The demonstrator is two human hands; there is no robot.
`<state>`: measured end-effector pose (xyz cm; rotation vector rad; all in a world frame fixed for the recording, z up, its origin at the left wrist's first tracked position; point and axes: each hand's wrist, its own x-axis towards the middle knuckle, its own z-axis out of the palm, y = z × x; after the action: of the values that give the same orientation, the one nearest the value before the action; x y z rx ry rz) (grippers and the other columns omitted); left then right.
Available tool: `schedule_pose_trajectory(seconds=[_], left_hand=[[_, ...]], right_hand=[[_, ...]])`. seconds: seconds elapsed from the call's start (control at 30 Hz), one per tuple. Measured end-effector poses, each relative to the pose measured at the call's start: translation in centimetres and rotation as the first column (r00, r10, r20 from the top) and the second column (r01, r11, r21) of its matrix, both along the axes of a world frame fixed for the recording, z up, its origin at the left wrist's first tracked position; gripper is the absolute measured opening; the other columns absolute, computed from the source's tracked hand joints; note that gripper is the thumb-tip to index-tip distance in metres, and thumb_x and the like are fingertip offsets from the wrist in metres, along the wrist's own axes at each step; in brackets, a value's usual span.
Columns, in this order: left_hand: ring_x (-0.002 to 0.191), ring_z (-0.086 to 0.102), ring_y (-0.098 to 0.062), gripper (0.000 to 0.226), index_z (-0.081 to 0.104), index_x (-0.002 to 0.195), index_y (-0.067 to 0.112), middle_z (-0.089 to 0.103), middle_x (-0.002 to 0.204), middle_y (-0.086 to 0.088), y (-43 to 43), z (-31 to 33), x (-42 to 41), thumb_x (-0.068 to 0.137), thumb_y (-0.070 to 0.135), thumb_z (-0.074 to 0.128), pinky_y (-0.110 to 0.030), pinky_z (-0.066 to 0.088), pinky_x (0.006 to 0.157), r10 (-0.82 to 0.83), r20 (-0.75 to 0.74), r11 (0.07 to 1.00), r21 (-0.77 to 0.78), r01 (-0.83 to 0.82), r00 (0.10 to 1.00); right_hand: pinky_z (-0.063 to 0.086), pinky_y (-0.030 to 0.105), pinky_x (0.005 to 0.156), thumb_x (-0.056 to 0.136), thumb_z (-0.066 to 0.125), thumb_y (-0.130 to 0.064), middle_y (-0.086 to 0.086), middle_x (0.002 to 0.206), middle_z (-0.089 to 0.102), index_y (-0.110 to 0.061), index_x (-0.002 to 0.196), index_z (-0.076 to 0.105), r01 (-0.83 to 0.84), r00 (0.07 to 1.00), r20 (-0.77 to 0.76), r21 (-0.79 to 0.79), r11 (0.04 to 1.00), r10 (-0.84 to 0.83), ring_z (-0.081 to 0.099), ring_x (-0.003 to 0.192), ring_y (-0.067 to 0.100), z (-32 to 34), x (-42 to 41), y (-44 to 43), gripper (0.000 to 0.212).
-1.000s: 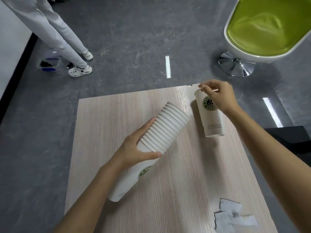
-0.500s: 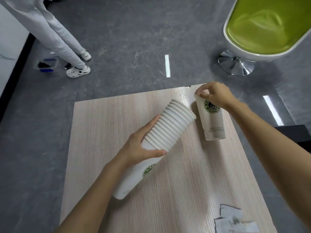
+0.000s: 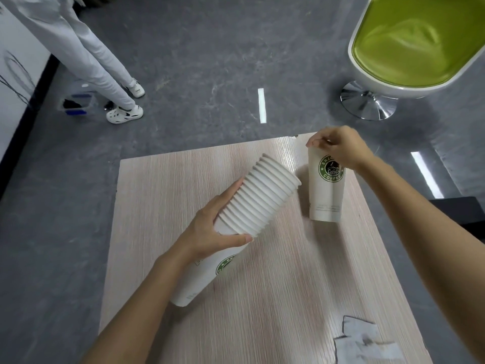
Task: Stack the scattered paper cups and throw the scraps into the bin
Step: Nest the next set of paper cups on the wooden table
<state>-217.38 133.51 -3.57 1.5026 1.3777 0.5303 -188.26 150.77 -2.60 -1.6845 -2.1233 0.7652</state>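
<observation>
The left grip (image 3: 210,232) is wrapped around the stack of cups (image 3: 262,200), thumb on the near side and fingers over the far side, clasping it just below the lowest rims. The stack lies tilted over the middle of the surface (image 3: 162,193), base toward near left and open mouth toward far right. That aim looks deliberate, since the mouth faces the single cup (image 3: 325,195) just beside it.

The right grip (image 3: 338,148) pinches that cup at its top rim with curled fingertips, at the far right corner of the surface. Holding it by the rim leaves the tapered body free, which I judge suits sliding it base first into the stack. Whether its base rests on the surface cannot be told.

The cups are thin white paper with a smooth matte wall, a rolled lip and a round green coffee logo. Nested, their lips form a tight ribbed band. They are light and easily crushed, so a gentle hold suits them.

The scraps (image 3: 364,342), flat white torn pieces of paper, lie untouched at the near right edge. The surface is pale wood-grain laminate. No bin is in view.
</observation>
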Motion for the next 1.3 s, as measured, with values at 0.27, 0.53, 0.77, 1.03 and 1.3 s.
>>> schedule_pose_trajectory(seconds=[0.27,0.53,0.77,1.03,1.3], left_hand=[[0.125,0.041,0.01,0.105,0.017,0.138,0.071,0.037,0.138,0.036,-1.6,0.6,-1.4,0.055,0.056,0.079,-0.023,0.038,0.101,0.008,-0.012,0.999,0.036,-0.008,1.0],[0.12,0.04,0.018,0.105,0.018,0.138,0.071,0.036,0.138,0.041,-4.1,1.3,-3.1,0.054,0.055,0.08,-0.017,0.036,0.095,0.019,-0.033,1.0,0.023,-0.018,0.999],[0.117,0.039,0.019,0.104,0.016,0.137,0.072,0.038,0.133,0.038,-6.1,1.7,-3.8,0.054,0.058,0.077,-0.016,0.034,0.091,-0.015,-0.098,0.999,0.026,0.018,0.995],[0.123,0.037,0.018,0.103,0.017,0.137,0.072,0.032,0.136,0.048,-7.5,2.0,-3.3,0.056,0.056,0.078,-0.018,0.036,0.096,-0.009,-0.047,0.998,0.059,0.011,0.999],[0.129,0.04,0.008,0.105,0.02,0.141,0.067,0.036,0.145,0.035,-8.7,1.9,-3.0,0.057,0.052,0.082,-0.035,0.04,0.108,0.026,-0.009,0.997,0.077,-0.025,1.0]], right_hand=[[0.049,0.035,0.089,0.092,0.053,-0.007,0.008,0.101,0.07,-0.012,0.092,0.071,0.222,0.935,-0.311,0.139,0.965,-0.17,0.064,0.098,0.022,2.3,0.2,-2.6,0.019],[0.044,0.014,0.083,0.092,0.053,-0.007,-0.006,0.093,0.069,-0.004,0.093,0.069,0.36,0.821,-0.543,0.247,0.9,-0.179,0.062,0.089,-0.005,5.3,-0.3,-5.1,0.017],[0.043,0.016,0.085,0.092,0.053,-0.003,0.006,0.096,0.067,-0.005,0.095,0.068,0.348,0.726,-0.677,0.205,0.915,-0.125,0.061,0.09,-0.003,5.9,-3.0,-8.2,0.015],[0.044,0.012,0.075,0.093,0.055,-0.005,0.002,0.097,0.069,-0.012,0.094,0.069,0.18,0.714,-0.697,0.1,0.979,-0.06,0.062,0.09,0.004,5.1,-8.0,-13.5,0.016],[0.049,0.037,0.097,0.094,0.054,-0.012,0.001,0.108,0.07,-0.008,0.104,0.069,0.03,0.732,-0.68,0.082,0.996,0.034,0.062,0.109,0.014,4.2,-9.9,-16.9,0.019]])
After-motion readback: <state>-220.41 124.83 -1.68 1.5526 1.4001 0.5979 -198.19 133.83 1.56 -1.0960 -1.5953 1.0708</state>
